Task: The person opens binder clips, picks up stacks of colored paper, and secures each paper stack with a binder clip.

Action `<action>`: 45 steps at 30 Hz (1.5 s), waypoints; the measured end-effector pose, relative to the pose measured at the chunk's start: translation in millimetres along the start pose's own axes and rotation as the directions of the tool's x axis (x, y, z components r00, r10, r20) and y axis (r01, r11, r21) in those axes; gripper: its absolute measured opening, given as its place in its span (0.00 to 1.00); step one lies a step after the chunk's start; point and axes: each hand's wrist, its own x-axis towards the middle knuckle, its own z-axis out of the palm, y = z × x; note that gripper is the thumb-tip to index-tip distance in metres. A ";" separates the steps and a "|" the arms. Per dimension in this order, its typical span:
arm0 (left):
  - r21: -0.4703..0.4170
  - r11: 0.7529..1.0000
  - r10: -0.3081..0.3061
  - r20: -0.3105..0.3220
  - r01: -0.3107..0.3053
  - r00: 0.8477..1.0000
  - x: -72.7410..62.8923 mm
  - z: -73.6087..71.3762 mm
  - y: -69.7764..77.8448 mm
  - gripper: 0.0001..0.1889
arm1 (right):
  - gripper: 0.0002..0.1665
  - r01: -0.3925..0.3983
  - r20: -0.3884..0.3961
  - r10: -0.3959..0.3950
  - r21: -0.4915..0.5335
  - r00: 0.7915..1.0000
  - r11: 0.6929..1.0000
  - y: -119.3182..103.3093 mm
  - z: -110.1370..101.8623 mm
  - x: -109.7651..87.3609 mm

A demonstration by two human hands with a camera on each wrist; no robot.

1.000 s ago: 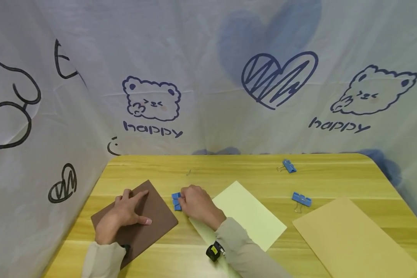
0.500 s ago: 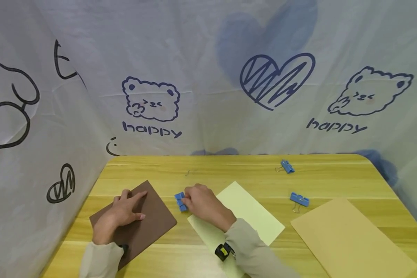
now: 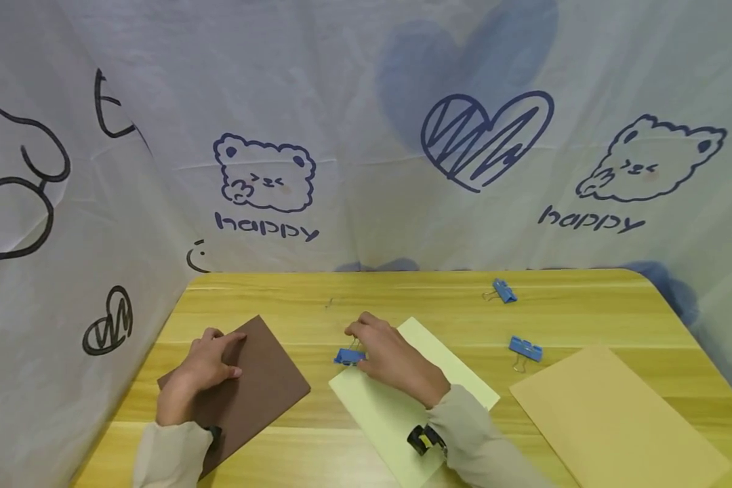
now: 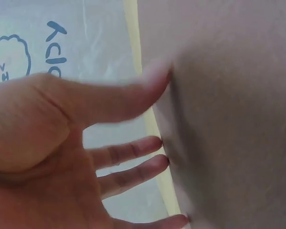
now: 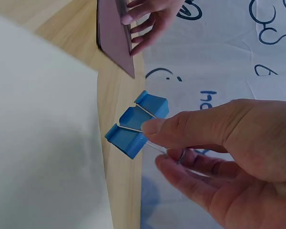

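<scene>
We see the wooden table (image 3: 268, 293) end at its far side against a printed cloth (image 3: 366, 88), which also runs along its left side. A strip of bare wood separates the brown sheet (image 3: 268, 390) on the left from the pale green sheet (image 3: 381, 423) in the middle, and more wood lies between that one and the tan sheet (image 3: 619, 420) at the right. A farther loose clip (image 3: 505, 291) lies towards the far edge, and a nearer loose clip (image 3: 526, 348) lies just beyond the tan sheet. Our left hand (image 3: 202, 367) is spread on the brown sheet, fingers extended and grasping nothing. Our right hand (image 3: 396, 352) reaches in over the pale green sheet and pinches the blue binder clip (image 3: 348, 356), which sits by that sheet's far left corner; we cannot tell whether the two touch. From the left wrist we see what the head view hides: the thumb on the brown face and three fingertips at its edge. The right wrist view alone shows the thumb against the clip's body and a wire handle running back among the fingers.
</scene>
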 end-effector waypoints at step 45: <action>-0.098 0.971 -0.221 -0.015 0.219 0.975 1.4 -9.6 -18.4 0.38 | 0.23 -0.262 -0.233 0.262 0.030 0.937 0.965 110.9 -117.8 -118.6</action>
